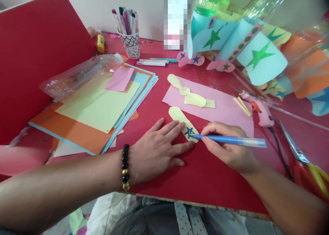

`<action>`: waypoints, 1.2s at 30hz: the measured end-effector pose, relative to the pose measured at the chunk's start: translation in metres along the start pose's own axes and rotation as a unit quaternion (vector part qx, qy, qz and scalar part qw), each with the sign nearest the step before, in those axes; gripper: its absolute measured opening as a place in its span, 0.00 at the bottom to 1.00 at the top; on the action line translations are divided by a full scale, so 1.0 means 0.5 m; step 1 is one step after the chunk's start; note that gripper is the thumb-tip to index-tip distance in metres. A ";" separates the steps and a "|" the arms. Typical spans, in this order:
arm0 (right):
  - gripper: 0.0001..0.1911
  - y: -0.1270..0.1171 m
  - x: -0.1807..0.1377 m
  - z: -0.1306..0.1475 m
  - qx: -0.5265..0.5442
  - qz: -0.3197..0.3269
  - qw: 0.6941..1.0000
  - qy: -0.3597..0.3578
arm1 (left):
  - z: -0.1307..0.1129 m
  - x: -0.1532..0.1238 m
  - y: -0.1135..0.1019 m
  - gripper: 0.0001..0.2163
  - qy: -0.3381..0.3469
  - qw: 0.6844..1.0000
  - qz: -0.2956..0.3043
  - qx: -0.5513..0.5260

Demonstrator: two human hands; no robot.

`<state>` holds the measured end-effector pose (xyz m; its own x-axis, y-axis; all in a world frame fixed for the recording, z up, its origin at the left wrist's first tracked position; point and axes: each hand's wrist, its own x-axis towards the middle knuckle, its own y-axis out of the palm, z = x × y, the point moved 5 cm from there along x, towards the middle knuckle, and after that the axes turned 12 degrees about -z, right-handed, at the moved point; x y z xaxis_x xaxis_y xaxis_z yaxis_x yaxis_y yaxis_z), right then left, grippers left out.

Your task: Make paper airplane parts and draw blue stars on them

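My left hand (164, 147) lies flat on the red table with its fingers spread. Its fingertips press on the edge of a rounded yellow paper strip (177, 114). A blue star outline (189, 132) shows near the strip's lower end. In my right hand (227, 146) is a blue marker (226, 140), pinched between thumb and fingers, its tip touching the star. Just behind the strip, a yellow paper propeller shape (184, 90) and a small yellow rectangle (210, 103) rest on a pink paper sheet (226, 104).
Stacked coloured paper (87, 125) lies at left under a clear plastic bottle (84, 72). A cup of markers (130, 45) stands behind. To the right are a pink glue gun (262, 113), scissors (299, 154) and bottles wrapped in star-decorated paper (262, 58). The table's front edge (195, 202) is near me.
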<state>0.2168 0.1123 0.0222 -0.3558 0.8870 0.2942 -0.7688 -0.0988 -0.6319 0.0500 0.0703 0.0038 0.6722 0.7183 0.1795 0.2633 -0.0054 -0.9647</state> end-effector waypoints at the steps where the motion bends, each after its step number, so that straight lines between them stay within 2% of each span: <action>1: 0.03 0.000 0.000 -0.002 -0.004 -0.005 1.000 0.004 | 0.000 0.000 0.000 0.25 -0.001 1.000 0.002 -0.001; 13: 0.02 -0.007 -0.004 -0.012 0.001 -0.040 0.999 0.025 | 0.001 -0.001 0.000 0.24 0.000 1.000 0.004 -0.007; 21: 0.02 0.002 0.001 -0.009 0.000 -0.019 1.000 0.011 | 0.001 0.000 0.000 0.25 0.000 1.000 0.002 -0.008; 26: 0.02 -0.002 0.000 -0.011 -0.007 -0.036 0.999 0.012 | 0.001 0.000 0.000 0.24 0.000 1.000 0.001 -0.007; 36: 0.02 -0.001 0.000 -0.009 0.003 -0.022 1.000 0.010 | -0.001 -0.001 0.000 0.25 -0.002 1.000 0.000 -0.007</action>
<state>0.2194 0.1144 0.0194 -0.3104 0.8995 0.3076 -0.7863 -0.0611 -0.6148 0.0500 0.0698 0.0041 0.6694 0.7212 0.1783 0.2725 -0.0151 -0.9620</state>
